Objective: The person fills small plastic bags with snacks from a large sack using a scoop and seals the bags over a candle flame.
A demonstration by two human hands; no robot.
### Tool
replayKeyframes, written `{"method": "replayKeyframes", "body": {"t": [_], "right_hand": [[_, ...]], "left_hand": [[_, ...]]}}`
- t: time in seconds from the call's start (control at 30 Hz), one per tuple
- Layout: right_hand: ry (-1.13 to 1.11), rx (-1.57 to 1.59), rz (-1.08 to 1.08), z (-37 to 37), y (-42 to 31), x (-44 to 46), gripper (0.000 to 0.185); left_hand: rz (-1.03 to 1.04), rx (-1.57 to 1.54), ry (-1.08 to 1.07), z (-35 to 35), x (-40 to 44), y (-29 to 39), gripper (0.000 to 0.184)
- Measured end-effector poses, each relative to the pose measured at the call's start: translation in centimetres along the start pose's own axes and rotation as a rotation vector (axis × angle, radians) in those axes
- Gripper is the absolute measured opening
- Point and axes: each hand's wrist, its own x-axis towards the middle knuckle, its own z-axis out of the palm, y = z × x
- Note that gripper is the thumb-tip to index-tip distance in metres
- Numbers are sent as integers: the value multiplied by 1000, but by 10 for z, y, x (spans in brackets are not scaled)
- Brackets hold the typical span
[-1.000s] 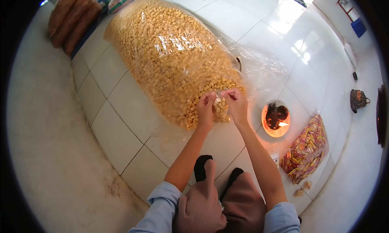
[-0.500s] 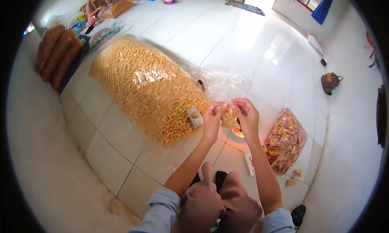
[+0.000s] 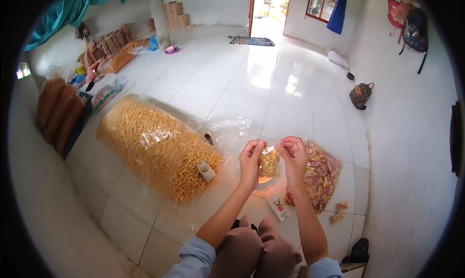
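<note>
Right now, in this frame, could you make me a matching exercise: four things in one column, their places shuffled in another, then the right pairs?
Things:
1. small bag of snacks
2. white container
3. blue curtain
4. floor mat

Places:
A. near the doorway
B. on the loose yellow snacks
C. between left hand and right hand
D. beside the window

Pairs: 1-C, 2-B, 3-D, 4-A

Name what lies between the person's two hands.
A small clear packet of pale snack pieces, its top edge pinched by the left hand and the right hand; it shows in the head view.
</note>
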Motion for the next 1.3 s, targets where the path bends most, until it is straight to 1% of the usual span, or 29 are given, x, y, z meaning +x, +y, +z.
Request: {"method": "replayKeyframes", "body": {"t": [0.03, 0.07, 0.1, 0.17, 0.2, 0.27, 0.3, 0.4, 0.47, 0.5, 0.6, 0.63, 0.7, 0.83, 0.9, 0.93, 1.0, 1.03, 1.1, 1.23, 1.3], "right_hand": [[12, 1, -9, -5, -2, 0, 16], [34, 15, -53, -10, -1, 1, 16], [55, 29, -88, -15, 0, 2, 17], [61, 39, -112, -24, 5, 3, 19], [56, 48, -139, -28, 8, 2, 20], [51, 17, -147, -34, 18, 3, 21], [37, -16, -168, -36, 23, 3, 22], [19, 16, -186, -35, 31, 5, 23], [-9, 69, -168, -33, 34, 6, 24], [-38, 120, -161, -32, 35, 6, 24], [-92, 116, -96, -31, 34, 6, 26], [-92, 116, -90, -30, 36, 6, 26], [-69, 95, -157, -28, 38, 8, 27], [-82, 45, -173, -23, 38, 9, 27], [-156, 36, -167, -20, 35, 11, 27], [-159, 36, -167, -19, 33, 11, 27], [-179, 63, -96, -18, 30, 10, 29], [-181, 64, -98, -17, 28, 10, 29], [-184, 67, -1, -15, 26, 10, 31], [-102, 21, -20, -13, 30, 11, 31], [-45, 17, -110, -14, 32, 13, 26]], "left_hand": [[-9, 17, 24, 5, -1, -3, 13], [37, 32, -14, 7, 3, -9, 11], [31, 36, -22, 9, 5, -10, 11], [86, 86, -128, 6, 5, -13, 16], [73, 94, -124, 6, 4, -13, 16], [170, 99, -191, 9, 5, -9, 21], [159, 106, -185, 8, 7, -10, 21], [171, 195, -171, 0, 12, -15, 22], [260, 237, -179, -6, 15, -18, 21], [254, 241, -172, -7, 16, -17, 21], [239, 268, -137, -13, 17, -15, 20], [270, 276, -120, -16, 18, -16, 18], [303, 282, -103, -18, 17, -16, 16], [344, 232, -51, -15, 13, -11, 14], [371, 234, -33, -15, 13, -8, 14], [376, 255, -28, -15, 14, -7, 13], [381, 277, -24, -15, 13, -4, 13], [382, 298, -17, -16, 13, -3, 13], [388, 319, -10, -15, 12, 0, 12], [386, 374, 3, -16, 13, 0, 11], [381, 382, -5, -15, 14, -1, 11]]}}
